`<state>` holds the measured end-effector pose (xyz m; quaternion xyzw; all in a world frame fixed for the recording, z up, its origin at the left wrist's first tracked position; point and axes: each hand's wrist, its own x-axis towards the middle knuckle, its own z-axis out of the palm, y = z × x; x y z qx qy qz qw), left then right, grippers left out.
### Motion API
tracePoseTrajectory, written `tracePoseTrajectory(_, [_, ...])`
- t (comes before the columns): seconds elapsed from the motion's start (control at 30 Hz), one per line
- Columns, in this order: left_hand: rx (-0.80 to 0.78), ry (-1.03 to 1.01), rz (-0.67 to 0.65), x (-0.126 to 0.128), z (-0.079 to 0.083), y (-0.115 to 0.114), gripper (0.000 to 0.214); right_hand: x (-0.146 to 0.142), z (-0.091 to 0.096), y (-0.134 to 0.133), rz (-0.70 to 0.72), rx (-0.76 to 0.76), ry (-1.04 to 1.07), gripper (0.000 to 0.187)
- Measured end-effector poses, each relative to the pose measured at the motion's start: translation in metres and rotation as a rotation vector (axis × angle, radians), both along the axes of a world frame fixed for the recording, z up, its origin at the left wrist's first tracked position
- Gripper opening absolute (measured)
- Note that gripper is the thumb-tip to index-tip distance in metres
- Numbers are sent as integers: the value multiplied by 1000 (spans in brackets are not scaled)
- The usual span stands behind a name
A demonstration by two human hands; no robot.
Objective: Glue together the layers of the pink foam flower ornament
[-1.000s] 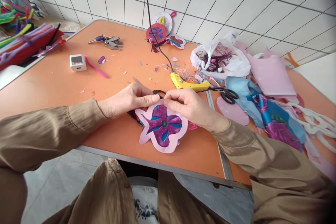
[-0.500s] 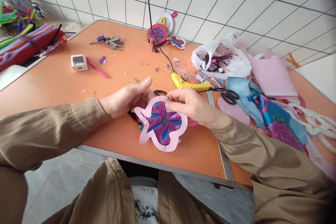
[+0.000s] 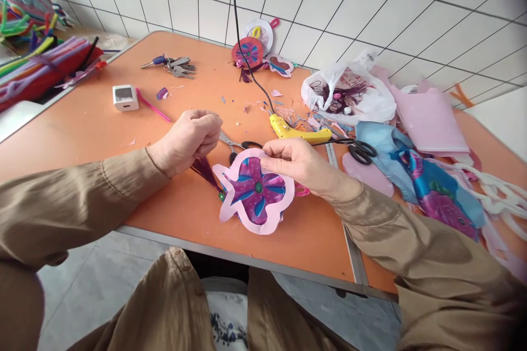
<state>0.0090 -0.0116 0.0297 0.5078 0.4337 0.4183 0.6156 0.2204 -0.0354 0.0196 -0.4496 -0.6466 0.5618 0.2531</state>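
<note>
My right hand (image 3: 290, 162) pinches the upper edge of a flower-shaped pink ornament (image 3: 263, 225) between thumb and fingers. Purple and blue shiny fabric with a green bead fills its middle. A pink loop (image 3: 302, 191) sticks out at its right side. From a green bead on its left, a dark red tassel (image 3: 207, 171) runs up toward my left hand (image 3: 187, 140). That hand is closed in a fist over the tassel's far end; what its fingers hold, if anything, is hidden. Scissors (image 3: 236, 146) with black handles lie just behind the ornament.
A yellow glue gun (image 3: 298, 130) with a black cord lies beyond my right hand, among paper scraps. Behind are finished ornaments (image 3: 249, 52), keys (image 3: 179, 67) and a white charger (image 3: 125, 98). At right are a plastic bag (image 3: 370, 98), more scissors (image 3: 362, 151) and blue fabric (image 3: 382, 148).
My left hand has moved up and left, away from the ornament, and its raised thumb has folded into a fist. The tassel now shows more fully. My right hand keeps its pinch.
</note>
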Motion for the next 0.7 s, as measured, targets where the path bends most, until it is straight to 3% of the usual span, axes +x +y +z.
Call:
tracePoseTrajectory(0.3, [79,37,-26,-11,-3,15,10,-1,-5,-1,8,45,13,30])
tracePoseTrajectory(0.4, [69,48,-30,-12,-4,17,12,-3,-4,-3,9,43,18,31])
tracePoseTrajectory(0.57, [74,32,-176,-12,-2,14,20,-4,-7,-4,-2,64,11,31])
tracePoseTrajectory(0.7, [37,42,-216,-12,0,11,31,-3,-10,-4,-24,42,43,30])
